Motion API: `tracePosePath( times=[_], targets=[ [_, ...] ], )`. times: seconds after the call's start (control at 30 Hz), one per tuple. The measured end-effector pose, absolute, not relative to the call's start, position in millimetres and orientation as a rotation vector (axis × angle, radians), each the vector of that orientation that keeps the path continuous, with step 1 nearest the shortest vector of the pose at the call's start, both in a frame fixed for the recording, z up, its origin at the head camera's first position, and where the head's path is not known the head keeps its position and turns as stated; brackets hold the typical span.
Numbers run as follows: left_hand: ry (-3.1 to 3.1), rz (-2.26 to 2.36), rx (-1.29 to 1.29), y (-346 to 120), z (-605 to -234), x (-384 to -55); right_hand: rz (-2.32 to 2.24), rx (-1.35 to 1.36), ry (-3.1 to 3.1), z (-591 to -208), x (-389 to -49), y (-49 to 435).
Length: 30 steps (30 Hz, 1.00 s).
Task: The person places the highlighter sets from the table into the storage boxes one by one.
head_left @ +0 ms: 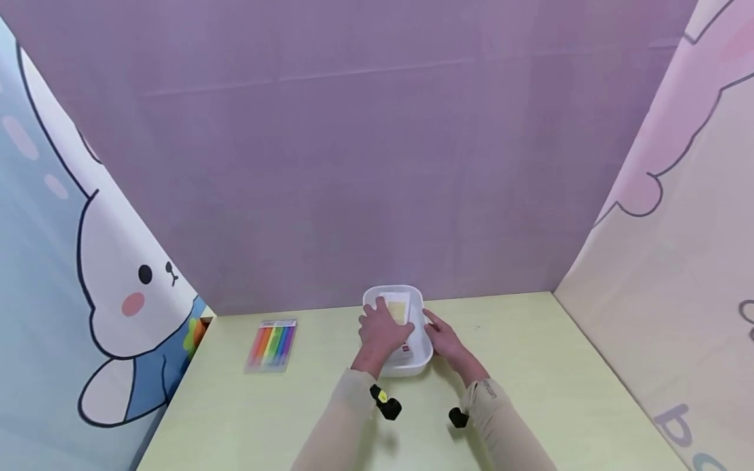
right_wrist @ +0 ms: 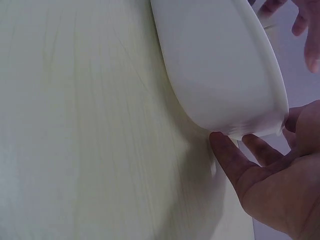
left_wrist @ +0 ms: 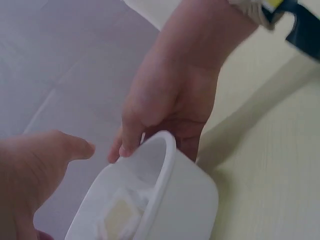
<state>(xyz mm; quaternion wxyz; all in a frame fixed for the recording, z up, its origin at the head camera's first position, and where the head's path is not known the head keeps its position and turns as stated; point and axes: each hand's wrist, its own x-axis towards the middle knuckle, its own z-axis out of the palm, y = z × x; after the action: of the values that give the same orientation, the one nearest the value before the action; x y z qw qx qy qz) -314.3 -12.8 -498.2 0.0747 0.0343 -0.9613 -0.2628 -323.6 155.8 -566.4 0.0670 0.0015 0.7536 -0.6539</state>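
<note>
Nearest you are your two beige sleeves (head_left: 338,425), each with one black wrist device (head_left: 389,410); beyond them, your right hand (head_left: 444,340) grips the right-hand rim of one white plastic tub (head_left: 421,347), near the far edge of the pale yellow-green table (head_left: 501,366); your left hand (head_left: 383,330) is spread wide over the tub, partly hiding one white packet with a yellow panel (head_left: 397,313) inside; whether it touches the packet, you cannot tell; one clear case of rainbow-coloured pens (head_left: 271,347) lies well left; behind hangs one purple cloth (head_left: 353,163).
</note>
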Motion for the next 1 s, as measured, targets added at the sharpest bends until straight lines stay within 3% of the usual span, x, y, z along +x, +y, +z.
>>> tracePosePath(
  times=[0.6,1.0],
  targets=[
    [-2.808,-0.732,-0.090,-29.9,-519.6,-297.9,-1.936,0.043,2.302,-563.9,-320.9,156.2],
    [-2.686,-0.793,-0.075,-59.1,-528.3,-291.2,-1.881,0.075,2.378,-563.4,-320.4,153.5]
  ],
)
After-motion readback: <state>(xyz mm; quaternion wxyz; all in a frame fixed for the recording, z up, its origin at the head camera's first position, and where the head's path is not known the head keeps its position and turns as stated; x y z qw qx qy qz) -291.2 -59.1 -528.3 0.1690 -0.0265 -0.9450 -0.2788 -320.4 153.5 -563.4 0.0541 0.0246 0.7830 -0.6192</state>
